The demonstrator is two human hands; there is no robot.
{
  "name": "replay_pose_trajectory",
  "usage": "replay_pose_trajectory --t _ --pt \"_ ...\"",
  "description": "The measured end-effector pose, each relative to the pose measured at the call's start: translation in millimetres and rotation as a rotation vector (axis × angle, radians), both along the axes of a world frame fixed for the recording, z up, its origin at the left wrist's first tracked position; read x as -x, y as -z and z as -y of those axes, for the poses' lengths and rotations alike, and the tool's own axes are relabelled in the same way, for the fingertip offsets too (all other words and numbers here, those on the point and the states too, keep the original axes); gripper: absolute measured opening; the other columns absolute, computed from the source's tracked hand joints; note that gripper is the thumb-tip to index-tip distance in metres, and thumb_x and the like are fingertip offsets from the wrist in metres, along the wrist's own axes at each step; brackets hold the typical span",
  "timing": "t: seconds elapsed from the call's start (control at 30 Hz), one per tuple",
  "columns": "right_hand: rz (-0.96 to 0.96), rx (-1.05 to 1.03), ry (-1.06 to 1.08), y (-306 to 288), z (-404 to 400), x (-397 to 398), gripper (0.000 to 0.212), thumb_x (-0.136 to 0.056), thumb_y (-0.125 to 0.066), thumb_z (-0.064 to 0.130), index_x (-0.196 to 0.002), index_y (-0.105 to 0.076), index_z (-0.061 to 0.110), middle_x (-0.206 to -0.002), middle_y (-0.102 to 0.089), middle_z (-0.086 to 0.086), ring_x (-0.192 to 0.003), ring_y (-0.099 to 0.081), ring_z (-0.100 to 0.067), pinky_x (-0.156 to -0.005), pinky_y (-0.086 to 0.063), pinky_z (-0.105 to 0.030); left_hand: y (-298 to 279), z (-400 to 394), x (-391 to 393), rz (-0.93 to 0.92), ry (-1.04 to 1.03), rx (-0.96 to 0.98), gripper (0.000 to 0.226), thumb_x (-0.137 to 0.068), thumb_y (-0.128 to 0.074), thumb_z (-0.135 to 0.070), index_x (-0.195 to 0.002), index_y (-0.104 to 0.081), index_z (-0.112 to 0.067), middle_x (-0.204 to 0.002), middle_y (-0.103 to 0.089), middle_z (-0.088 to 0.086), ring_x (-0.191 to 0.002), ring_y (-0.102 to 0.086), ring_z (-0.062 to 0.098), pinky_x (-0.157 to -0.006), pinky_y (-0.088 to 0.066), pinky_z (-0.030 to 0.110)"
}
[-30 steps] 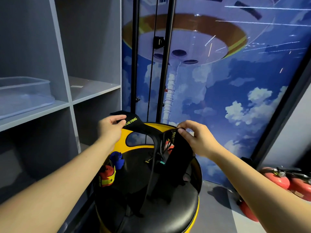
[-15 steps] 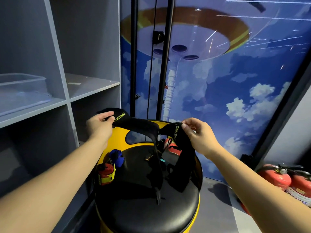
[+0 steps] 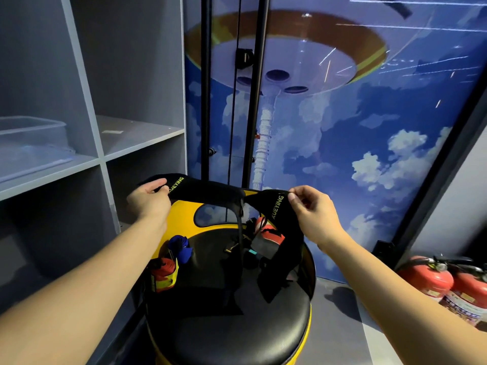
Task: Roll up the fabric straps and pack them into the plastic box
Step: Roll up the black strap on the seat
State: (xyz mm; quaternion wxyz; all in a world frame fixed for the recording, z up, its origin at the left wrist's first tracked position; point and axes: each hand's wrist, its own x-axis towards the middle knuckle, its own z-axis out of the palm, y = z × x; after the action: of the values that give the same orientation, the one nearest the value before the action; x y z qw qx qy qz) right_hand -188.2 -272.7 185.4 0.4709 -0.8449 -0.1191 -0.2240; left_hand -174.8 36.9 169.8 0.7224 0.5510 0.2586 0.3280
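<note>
A black fabric strap (image 3: 210,190) with yellow-green lettering is stretched between my two hands above a round black stool seat (image 3: 229,325). My left hand (image 3: 149,201) grips its left end. My right hand (image 3: 311,209) pinches the other part, and the rest of the strap hangs down onto the seat. A rolled blue strap (image 3: 180,248) and a rolled red-and-yellow strap (image 3: 163,275) lie at the seat's left edge. More red and black straps (image 3: 267,237) lie tangled behind the hanging strap. The clear plastic box (image 3: 29,143) stands on the grey shelf at the far left.
The grey shelf unit (image 3: 139,138) fills the left side, its right compartment open. Two black poles (image 3: 205,88) rise behind the stool's yellow back (image 3: 181,217). Two red fire extinguishers (image 3: 445,283) stand on the floor at the right.
My hands have moved apart and pulled the black strap out straighter. My left hand has shifted left with its end. The hanging part has lifted a little off the seat.
</note>
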Motion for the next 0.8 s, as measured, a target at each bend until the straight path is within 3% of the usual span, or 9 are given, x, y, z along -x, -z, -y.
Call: replay_pose_trajectory --t 0.1,0.23,0.37,0.57,0.67,0.8 --pt "-0.001 -0.03 -0.009 1 -2 0 0.015 -0.099 -0.06 0.022 -0.085 -0.065 0.025 -0.071 -0.061 0.014 -0.066 -0.053 -0.001 -0.065 -0.041 -0.023 1 -3 -1 -0.01 -0.015 0.012 0.027 -0.094 -0.065 -0.005 -0.115 -0.074 -0.02 -0.106 -0.063 -0.006 -0.095 -0.058 0.009 -0.062 -0.037 0.007" --pt "-0.008 -0.081 -0.014 -1 -6 2 0.019 -0.098 -0.061 0.022 -0.08 -0.064 0.027 -0.071 -0.062 0.014 -0.068 -0.054 -0.005 -0.067 -0.044 -0.025 1 -6 -2 -0.04 -0.059 -0.029 0.026 -0.093 -0.067 -0.006 -0.111 -0.076 -0.023 -0.091 -0.064 -0.011 -0.084 -0.063 0.006 -0.064 -0.039 0.008" --pt "-0.014 -0.105 0.006 -3 -2 0 0.02 -0.098 -0.061 0.021 -0.08 -0.064 0.028 -0.071 -0.062 0.016 -0.069 -0.055 -0.006 -0.069 -0.044 -0.026 0 -9 -2 -0.05 -0.094 -0.054 0.025 -0.093 -0.067 -0.007 -0.109 -0.076 -0.024 -0.086 -0.064 -0.013 -0.073 -0.055 -0.005 -0.065 -0.039 0.009" --pt "-0.065 -0.155 0.009 -4 13 -3 0.016 -0.099 -0.059 0.025 -0.085 -0.066 0.023 -0.076 -0.065 0.011 -0.074 -0.059 -0.012 -0.073 -0.047 -0.031 1 -12 2 -0.048 -0.061 -0.128 0.024 -0.093 -0.068 -0.009 -0.109 -0.076 -0.026 -0.092 -0.065 -0.007 -0.088 -0.062 0.011 -0.071 -0.042 0.011" --pt "-0.092 -0.164 -0.028 -5 7 1 0.015 -0.1 -0.059 0.027 -0.088 -0.066 0.022 -0.078 -0.066 0.011 -0.075 -0.06 -0.012 -0.071 -0.048 -0.03 2 1 2 -0.025 0.004 -0.194 0.024 -0.094 -0.067 -0.008 -0.109 -0.076 -0.024 -0.098 -0.067 -0.007 -0.088 -0.061 0.009 -0.077 -0.046 0.014" --pt "-0.179 -0.261 -0.106 -8 2 9 0.016 -0.103 -0.055 0.024 -0.092 -0.065 0.016 -0.079 -0.066 0.005 -0.072 -0.06 -0.01 -0.065 -0.045 -0.023 6 12 2 0.0 0.12 -0.248 0.026 -0.092 -0.069 -0.011 -0.09 -0.074 -0.036 -0.096 -0.07 -0.012 -0.086 -0.064 0.007 -0.081 -0.051 0.018"
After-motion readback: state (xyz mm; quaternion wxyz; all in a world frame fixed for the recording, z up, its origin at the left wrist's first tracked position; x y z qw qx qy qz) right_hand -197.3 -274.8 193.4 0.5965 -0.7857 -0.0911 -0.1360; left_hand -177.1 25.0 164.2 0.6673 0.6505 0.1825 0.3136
